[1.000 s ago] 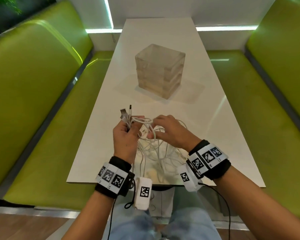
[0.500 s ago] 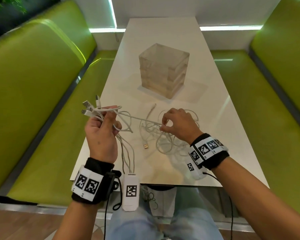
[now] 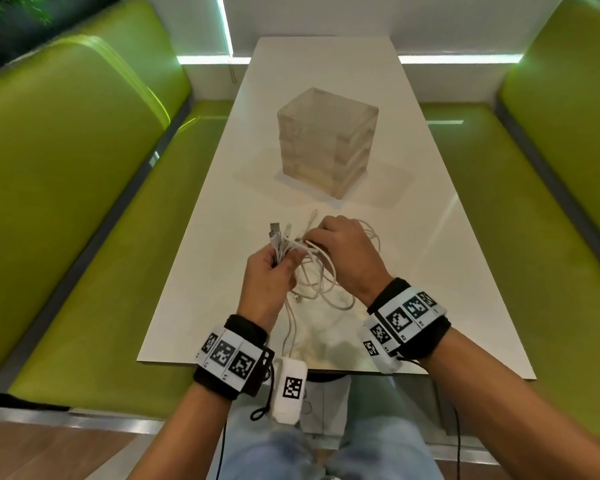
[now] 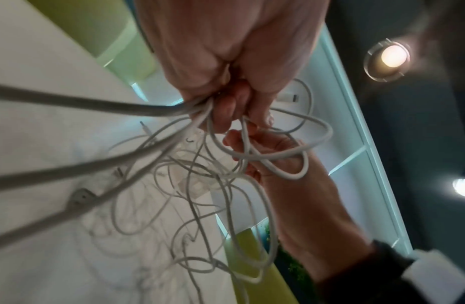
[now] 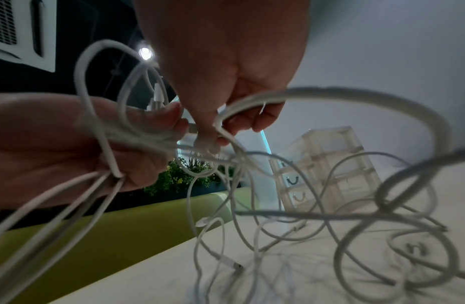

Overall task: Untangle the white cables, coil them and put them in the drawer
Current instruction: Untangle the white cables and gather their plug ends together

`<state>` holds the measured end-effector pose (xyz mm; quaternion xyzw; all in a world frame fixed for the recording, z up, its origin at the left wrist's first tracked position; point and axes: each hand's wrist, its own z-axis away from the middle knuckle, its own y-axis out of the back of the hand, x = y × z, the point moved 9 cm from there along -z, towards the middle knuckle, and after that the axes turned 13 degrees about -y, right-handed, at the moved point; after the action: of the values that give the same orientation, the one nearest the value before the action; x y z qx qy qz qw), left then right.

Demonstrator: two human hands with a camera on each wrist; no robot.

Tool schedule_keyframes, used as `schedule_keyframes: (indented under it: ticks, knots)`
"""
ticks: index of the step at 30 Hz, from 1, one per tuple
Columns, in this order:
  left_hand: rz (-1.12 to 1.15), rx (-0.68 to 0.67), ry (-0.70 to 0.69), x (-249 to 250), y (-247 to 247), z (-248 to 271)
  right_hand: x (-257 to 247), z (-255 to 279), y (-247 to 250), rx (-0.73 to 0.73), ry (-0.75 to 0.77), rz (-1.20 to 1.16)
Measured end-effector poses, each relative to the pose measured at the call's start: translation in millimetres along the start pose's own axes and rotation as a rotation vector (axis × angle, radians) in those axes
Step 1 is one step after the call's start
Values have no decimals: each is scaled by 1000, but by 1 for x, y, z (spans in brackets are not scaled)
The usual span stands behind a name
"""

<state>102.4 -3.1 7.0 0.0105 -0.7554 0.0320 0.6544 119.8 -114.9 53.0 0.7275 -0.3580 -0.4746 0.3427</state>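
Observation:
A tangle of white cables (image 3: 321,282) hangs between both hands above the near part of the white table (image 3: 222,237). My left hand (image 3: 269,277) grips a bundle of cable ends, and several plugs (image 3: 279,233) stick up out of its fist. My right hand (image 3: 343,251) sits just to its right and pinches one strand (image 5: 221,131) close to the left fist. Loose loops (image 5: 291,236) trail down onto the table. The translucent drawer unit (image 3: 328,147) stands farther back on the table, with its drawers (image 5: 299,185) closed.
Green padded benches (image 3: 66,202) run along both sides of the table. The near table edge (image 3: 326,370) lies just under my wrists, with my knees below it. A wall with lit strips closes off the far end.
My left hand, which had pulled out to the left with the plug ends, has come back beside the right hand over the table. The stretched strands have gone slack into loops.

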Motion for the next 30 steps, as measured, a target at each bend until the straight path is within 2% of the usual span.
schedule_keyframes:
  ticks: [3, 7, 11, 14, 18, 21, 24, 26, 30]
  knots:
    - [68, -18, 72, 1, -7, 3, -4, 4, 1, 47, 27, -42]
    - [249, -58, 135, 0, -13, 4, -4, 7, 8, 93, -1, -229]
    - [335, -46, 216, -6, -14, 7, -6, 9, 5, 91, 33, -222]
    - [215, -61, 157, 1, -12, 5, -2, 11, -1, 42, 25, -245]
    - [-23, -25, 39, 9, 1, -1, 1, 10, -11, -115, -12, -250]
    - [-41, 4, 0, 11, 5, -1, -3, 12, -7, -220, -49, -297]
    - [9, 27, -56, 21, 1, 1, 3, 11, -8, -288, -186, -452]
    - [24, 66, -95, 26, 4, 1, 9, 7, -13, -252, -177, -364]
    - [68, 147, -155, 29, 19, 2, 17, -2, -20, -144, -95, -12]
